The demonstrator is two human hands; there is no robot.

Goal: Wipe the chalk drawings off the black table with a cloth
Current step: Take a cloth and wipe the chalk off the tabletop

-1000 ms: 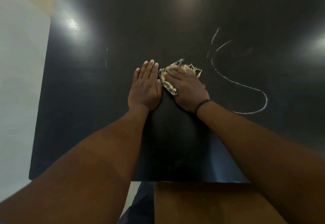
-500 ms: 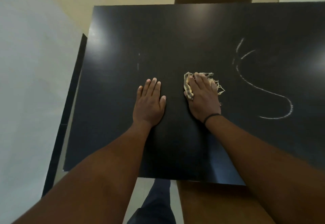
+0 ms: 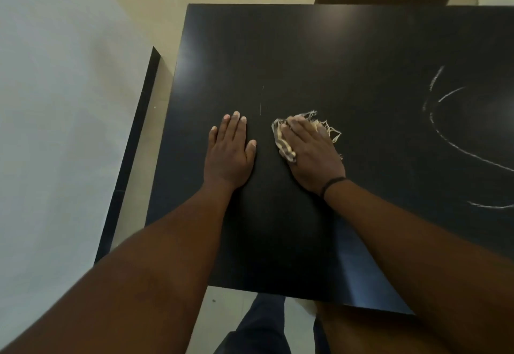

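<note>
Chalk dashes (image 3: 261,100) at centre frame lie just above the frayed cloth (image 3: 286,142), pressed flat under the right hand (image 3: 311,153). Left hand (image 3: 229,153) rests spread, bracing the black table (image 3: 333,56); firm overlapping strokes upward should clear them best.

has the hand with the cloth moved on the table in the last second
Yes. The right hand and cloth slid left, away from the curved chalk line.

A pale, frayed cloth (image 3: 283,142) is bunched on the black table (image 3: 319,56), near its middle, and is largely covered. A curved white chalk line (image 3: 456,145) is seen to the right, and a faint thin chalk stroke (image 3: 261,107) just left of the cloth.
</note>
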